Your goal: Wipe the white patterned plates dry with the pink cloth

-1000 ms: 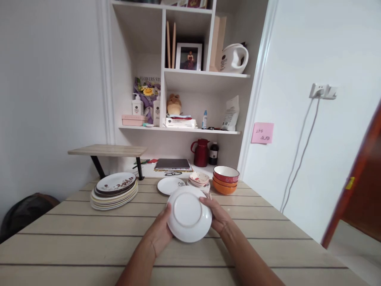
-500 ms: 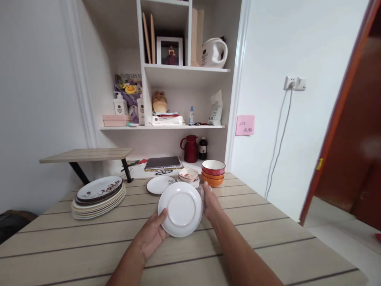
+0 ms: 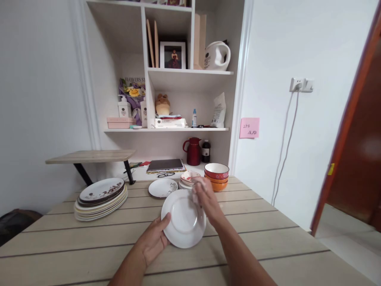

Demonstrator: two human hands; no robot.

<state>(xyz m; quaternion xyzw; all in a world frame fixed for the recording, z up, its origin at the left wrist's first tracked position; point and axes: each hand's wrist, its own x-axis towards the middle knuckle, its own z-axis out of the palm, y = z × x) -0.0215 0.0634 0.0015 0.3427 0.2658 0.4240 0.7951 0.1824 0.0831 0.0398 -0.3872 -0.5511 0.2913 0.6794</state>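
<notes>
Left hand (image 3: 154,236): pinches round glossy white plate (image 3: 182,220), just right of it, by the rim | Right hand (image 3: 208,200): curled about crumpled whitish wipe (image 3: 197,186) at plate's far edge | Progress: I judge wiping unfinished; mostly pale round plate stack (image 3: 102,198), beyond left hand, done or not, I cannot tell

Left hand (image 3: 153,241) grips white plate (image 3: 182,228) by lower-left edge, tilted above table (image 3: 98,248)! Right hand (image 3: 208,203), pale crumpled cloth (image 3: 197,186) in fingers, at upper-right rim. Plate stack (image 3: 102,204) far left, bowls (image 3: 217,180) stacked beyond right hand.
</notes>
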